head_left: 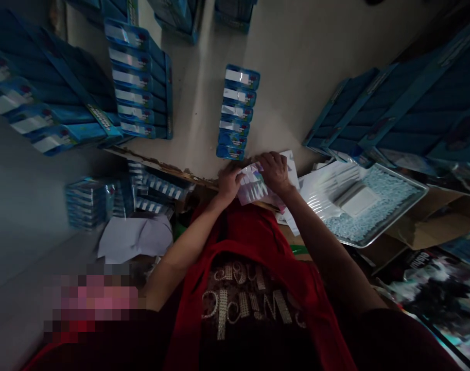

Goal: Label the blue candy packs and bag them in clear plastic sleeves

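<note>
My left hand pinches the left edge of a shiny sheet with pale strips across it, at the front edge of the table. On the sheet's upper right corner, my right hand is closed with bent fingers. The sheet catches the light, and I cannot make out what is printed on it. Just beyond my hands, a row of small blue packs lies on the table. The farther packs bear a white strip; the two nearest show none. White paper lies under and beside my right hand.
Stacks of blue packs stand at the left, with more blue boxes at the right. A metal tray of pale blue pellets holds a white block and glossy sheets. An open carton sits beside it.
</note>
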The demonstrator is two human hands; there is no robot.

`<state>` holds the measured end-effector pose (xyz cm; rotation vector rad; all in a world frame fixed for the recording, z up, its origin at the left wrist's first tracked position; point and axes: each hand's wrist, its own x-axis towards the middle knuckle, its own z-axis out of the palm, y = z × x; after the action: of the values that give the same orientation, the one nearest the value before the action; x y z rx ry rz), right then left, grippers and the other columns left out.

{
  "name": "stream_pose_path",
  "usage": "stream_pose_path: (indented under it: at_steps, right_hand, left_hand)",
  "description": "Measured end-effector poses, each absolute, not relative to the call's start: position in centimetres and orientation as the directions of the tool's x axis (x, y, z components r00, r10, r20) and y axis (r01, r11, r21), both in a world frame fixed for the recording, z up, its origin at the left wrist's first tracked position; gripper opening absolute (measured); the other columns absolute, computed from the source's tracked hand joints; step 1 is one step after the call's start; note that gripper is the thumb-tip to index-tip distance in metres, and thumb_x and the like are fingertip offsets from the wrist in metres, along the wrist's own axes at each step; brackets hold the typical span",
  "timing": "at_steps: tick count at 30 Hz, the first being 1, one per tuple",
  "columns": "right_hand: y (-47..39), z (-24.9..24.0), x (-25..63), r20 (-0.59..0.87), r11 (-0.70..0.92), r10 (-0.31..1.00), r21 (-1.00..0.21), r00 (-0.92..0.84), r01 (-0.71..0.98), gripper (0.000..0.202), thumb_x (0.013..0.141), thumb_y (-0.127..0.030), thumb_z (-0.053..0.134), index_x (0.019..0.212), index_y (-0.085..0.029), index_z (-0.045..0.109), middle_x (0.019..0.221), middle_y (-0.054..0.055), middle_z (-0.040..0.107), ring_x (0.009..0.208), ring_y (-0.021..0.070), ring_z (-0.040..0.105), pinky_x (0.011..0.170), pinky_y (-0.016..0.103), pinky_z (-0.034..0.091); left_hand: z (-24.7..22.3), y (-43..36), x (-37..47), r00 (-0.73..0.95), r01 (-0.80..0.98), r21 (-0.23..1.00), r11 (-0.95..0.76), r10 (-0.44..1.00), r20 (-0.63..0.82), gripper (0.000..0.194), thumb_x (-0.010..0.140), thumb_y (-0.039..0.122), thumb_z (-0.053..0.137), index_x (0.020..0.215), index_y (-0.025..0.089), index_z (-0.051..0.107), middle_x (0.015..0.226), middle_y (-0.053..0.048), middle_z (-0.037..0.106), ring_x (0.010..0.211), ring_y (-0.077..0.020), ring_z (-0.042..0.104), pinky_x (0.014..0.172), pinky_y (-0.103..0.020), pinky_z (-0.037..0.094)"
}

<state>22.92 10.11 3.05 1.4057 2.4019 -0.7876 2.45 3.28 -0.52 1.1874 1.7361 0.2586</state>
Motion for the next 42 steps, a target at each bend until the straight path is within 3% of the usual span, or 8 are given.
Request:
stream_pose_path:
  at_steps: [5, 11, 15, 18, 26, 29, 36, 42]
  right_hand:
    - [8.4, 2.3, 21.7, -0.437, 0.42, 0.715, -0.358, -0.547, 0.834, 0.055, 0.109, -0.02, 0.045, 0.162, -0.023, 0.06, 0.16, 0.015, 0.066, 0.141, 0.0394, 0.052, 0.115, 0.058, 0.036]
    - [5.6, 1.8, 21.8, -0.452, 0.427, 0.683, -0.391, -0.574, 0.815, 0.058, 0.111, -0.02, 0.042, 0.168, -0.023, 0.053, 0.177, 0.012, 0.05, 0.154, 0.038, 0.046, 0.118, 0.059, 0.039]
    - [3.9, 2.8, 22.7, -0.46, 0.407, 0.674, -0.423, -0.578, 0.81, 0.052, 0.112, -0.022, 0.044, 0.16, -0.026, 0.062, 0.174, 0.01, 0.054, 0.156, 0.038, 0.046, 0.126, 0.063, 0.034]
    - [3.6, 3.6, 22.7, -0.445, 0.37, 0.701, -0.441, -0.557, 0.818, 0.052, 0.113, -0.029, 0.046, 0.162, -0.024, 0.06, 0.17, 0.01, 0.059, 0.154, 0.0378, 0.048, 0.13, 0.063, 0.028]
    - [5.9, 3.5, 19.7, -0.454, 0.305, 0.761, -0.38, -0.463, 0.874, 0.059, 0.11, -0.036, 0.055, 0.167, -0.018, 0.054, 0.155, 0.021, 0.064, 0.136, 0.0399, 0.054, 0.121, 0.06, 0.037]
    - [6.3, 3.1, 19.0, -0.447, 0.315, 0.768, -0.361, -0.459, 0.878, 0.063, 0.11, -0.036, 0.056, 0.17, -0.018, 0.048, 0.151, 0.021, 0.065, 0.132, 0.0392, 0.053, 0.119, 0.059, 0.038]
    - [5.5, 2.7, 19.2, -0.452, 0.377, 0.727, -0.367, -0.517, 0.85, 0.053, 0.109, -0.022, 0.051, 0.162, -0.018, 0.059, 0.156, 0.02, 0.064, 0.133, 0.0378, 0.053, 0.116, 0.057, 0.039]
    - [4.8, 4.0, 19.9, -0.418, 0.356, 0.752, -0.394, -0.51, 0.848, 0.033, 0.107, -0.025, 0.06, 0.136, -0.02, 0.076, 0.134, 0.016, 0.074, 0.126, 0.0345, 0.057, 0.112, 0.052, 0.04]
  left_hand:
    - [-1.0, 3.5, 1.5, -0.092, 0.454, 0.663, 0.595, 0.772, -0.629, 0.016, 0.098, 0.035, 0.071, 0.091, 0.025, 0.081, 0.094, -0.009, 0.082, 0.094, -0.0293, 0.075, 0.088, -0.036, 0.054]
    - [-1.5, 3.5, 0.7, -0.116, 0.408, 0.653, 0.638, 0.746, -0.656, 0.017, 0.095, 0.034, 0.069, 0.089, 0.022, 0.08, 0.078, -0.003, 0.077, 0.074, -0.0218, 0.069, 0.071, -0.029, 0.049]
    - [-0.9, 3.0, 0.5, -0.146, 0.427, 0.646, 0.632, 0.754, -0.641, 0.018, 0.095, 0.033, 0.068, 0.086, 0.023, 0.08, 0.082, -0.005, 0.079, 0.079, -0.0238, 0.07, 0.077, -0.031, 0.05]
    - [0.0, 2.9, 0.6, -0.149, 0.441, 0.656, 0.613, 0.771, -0.62, 0.018, 0.098, 0.033, 0.068, 0.094, 0.024, 0.083, 0.094, -0.008, 0.084, 0.089, -0.0267, 0.074, 0.085, -0.034, 0.052]
    - [0.9, 3.2, 0.3, -0.086, 0.558, 0.66, 0.503, 0.826, -0.558, 0.028, 0.107, 0.033, 0.062, 0.112, 0.02, 0.087, 0.114, -0.014, 0.086, 0.106, -0.0307, 0.078, 0.097, -0.038, 0.055]
    - [0.8, 3.1, 0.2, -0.091, 0.552, 0.658, 0.512, 0.822, -0.563, 0.028, 0.108, 0.03, 0.062, 0.115, 0.019, 0.087, 0.116, -0.014, 0.086, 0.108, -0.0295, 0.079, 0.098, -0.037, 0.056]
    - [0.2, 2.6, 0.1, -0.168, 0.554, 0.606, 0.571, 0.789, -0.59, 0.026, 0.107, 0.033, 0.065, 0.11, 0.022, 0.088, 0.11, -0.012, 0.088, 0.102, -0.0298, 0.081, 0.09, -0.035, 0.056]
    - [-0.1, 3.0, 0.2, -0.197, 0.527, 0.62, 0.581, 0.793, -0.577, 0.026, 0.105, 0.042, 0.069, 0.104, 0.023, 0.087, 0.1, -0.011, 0.087, 0.094, -0.0288, 0.079, 0.083, -0.033, 0.053]
